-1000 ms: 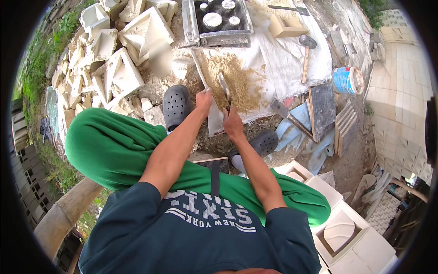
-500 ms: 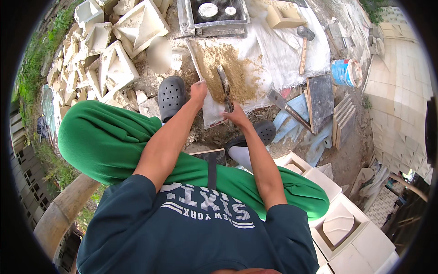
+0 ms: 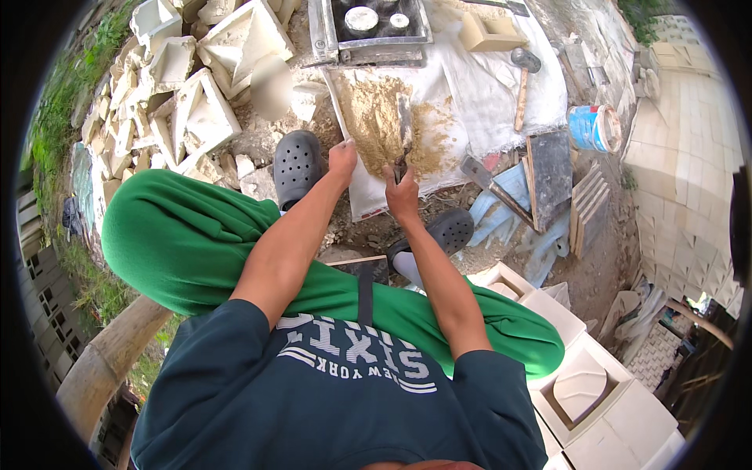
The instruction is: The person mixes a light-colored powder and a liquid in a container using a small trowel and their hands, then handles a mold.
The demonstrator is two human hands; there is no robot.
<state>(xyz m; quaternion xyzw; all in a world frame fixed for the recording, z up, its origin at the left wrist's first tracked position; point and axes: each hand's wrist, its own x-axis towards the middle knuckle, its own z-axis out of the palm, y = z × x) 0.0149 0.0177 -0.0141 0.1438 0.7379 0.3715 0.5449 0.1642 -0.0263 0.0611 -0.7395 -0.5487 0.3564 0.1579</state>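
In my right hand (image 3: pixel 402 190) is the handle of a trowel (image 3: pixel 404 117), its blade pointing away from me onto a spread of damp, sandy tan mix (image 3: pixel 368 110). The mix lies on a white woven sheet (image 3: pixel 489 98) on the ground. My left hand (image 3: pixel 342 160) is closed on the left edge of that sheet, pulling it up into a narrow raised fold beside the mix. Both hands are low, between my dark clogs.
Beyond the mix stands a black metal mould box (image 3: pixel 380 53). A mallet (image 3: pixel 523 86) and a cream block (image 3: pixel 489 31) rest on the sheet. Broken cream castings (image 3: pixel 188 117) pile up left; a blue bucket (image 3: pixel 587 127) and dark boards (image 3: pixel 551 176) stand right. Cream moulded blocks (image 3: pixel 634 407) sit lower right.
My right hand has shifted slightly right and turned, swinging the trowel blade right and away across the mix. The mix is more smeared and spread. My left hand stays on the sheet edge.
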